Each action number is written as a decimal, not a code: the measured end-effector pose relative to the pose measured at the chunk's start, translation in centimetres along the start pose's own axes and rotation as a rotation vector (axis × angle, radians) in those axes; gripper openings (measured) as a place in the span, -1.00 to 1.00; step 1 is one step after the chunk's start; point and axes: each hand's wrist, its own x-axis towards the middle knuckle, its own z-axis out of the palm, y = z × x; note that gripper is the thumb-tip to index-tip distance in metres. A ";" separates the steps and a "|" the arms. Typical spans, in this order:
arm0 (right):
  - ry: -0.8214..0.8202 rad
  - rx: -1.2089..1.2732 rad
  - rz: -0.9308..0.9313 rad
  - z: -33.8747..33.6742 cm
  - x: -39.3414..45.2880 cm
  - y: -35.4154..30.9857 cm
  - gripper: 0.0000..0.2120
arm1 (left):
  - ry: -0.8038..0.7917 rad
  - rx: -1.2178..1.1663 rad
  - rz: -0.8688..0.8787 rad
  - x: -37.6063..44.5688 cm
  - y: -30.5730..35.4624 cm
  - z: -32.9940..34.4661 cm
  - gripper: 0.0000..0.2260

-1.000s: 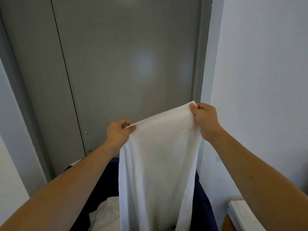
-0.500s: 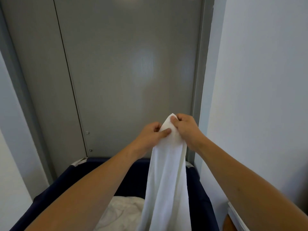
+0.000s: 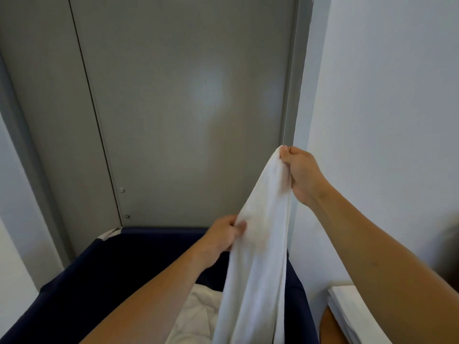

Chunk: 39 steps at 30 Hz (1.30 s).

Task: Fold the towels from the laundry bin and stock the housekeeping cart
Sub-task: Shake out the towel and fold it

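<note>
A white towel (image 3: 258,244) is held up in the centre right of the frame, above the dark blue laundry bin (image 3: 104,264) that fills the lower left. Its top end is pinched by the right hand (image 3: 299,173), fingers curled round the bunched corners, right of centre in the frame. Lower down, the towel's left edge is gripped by the left hand (image 3: 224,235) between thumb and fingers. The cloth hangs as a narrow, doubled strip, its lower end running out of the bottom of the frame, so a first lengthwise fold appears to be made, while the crosswise folds are judged not yet done.

More white linen (image 3: 198,311) is seen lying crumpled inside the bin, so several pieces seem left to fold. At the lower right edge a flat white stack (image 3: 347,311) is partly visible on a brown surface (image 3: 327,328); whether these are finished towels or the housekeeping cart cannot be told. The task is judged to be at an early or middle stage, with stocking yet to come.
</note>
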 end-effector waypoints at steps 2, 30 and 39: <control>0.051 -0.208 -0.078 -0.9 0.1 -0.1 -0.77 | 0.208 -0.037 0.035 0.6 1.1 -0.8 -0.82; -0.102 -0.216 -0.112 -1.2 -2.3 -0.1 -0.49 | 0.184 0.077 0.150 -0.4 0.5 -3.9 -0.68; -0.084 -0.290 -0.090 -4.1 -1.4 0.1 -0.57 | 0.393 0.184 0.137 0.1 0.2 -5.1 -0.72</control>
